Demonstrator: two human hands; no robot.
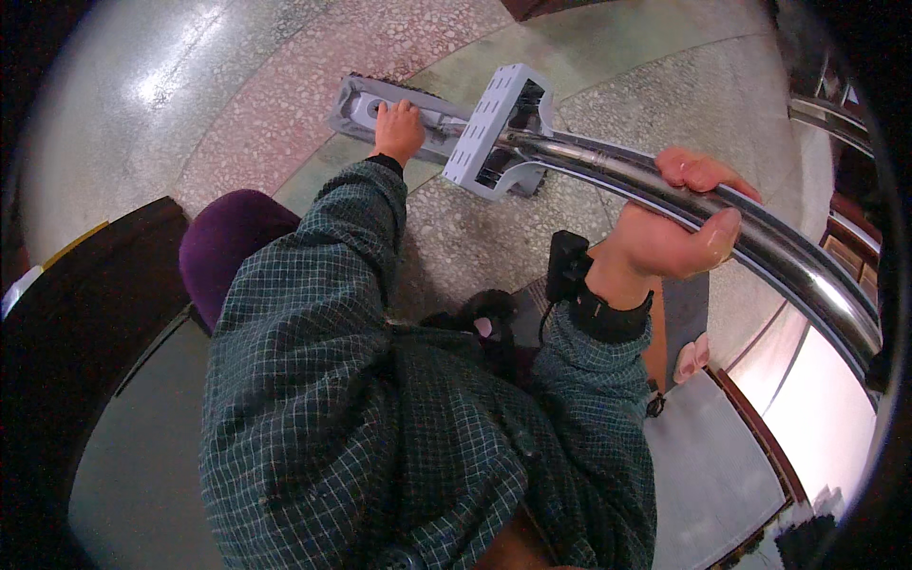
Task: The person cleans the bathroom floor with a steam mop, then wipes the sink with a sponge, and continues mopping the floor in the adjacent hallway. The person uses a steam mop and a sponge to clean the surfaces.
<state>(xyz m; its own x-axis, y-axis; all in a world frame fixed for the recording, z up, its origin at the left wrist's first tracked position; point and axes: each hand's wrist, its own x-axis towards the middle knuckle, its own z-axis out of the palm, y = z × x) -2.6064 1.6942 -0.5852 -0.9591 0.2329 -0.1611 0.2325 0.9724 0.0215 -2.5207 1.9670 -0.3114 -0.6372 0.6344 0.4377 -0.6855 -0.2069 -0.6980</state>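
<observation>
A flat mop with a shiny metal pole stretches across the view, above the floor. My right hand is wrapped around that pole, thumb on the near side and fingers over the far side. The skin of the fingers looks wet. My left hand is on the grey mop head, its fingers curled over the pale plate; the thumb is hard to make out. Between the hands, a pale slotted plastic wringer bracket surrounds the pole where it meets the head. Dark bristly fringe shows along the head's far edge.
Speckled terrazzo floor spreads ahead in curved colour bands. A dark furniture edge and a grey panel lie left, near a rounded purple cloth shape. Pink slippers and a light ribbed surface are at right.
</observation>
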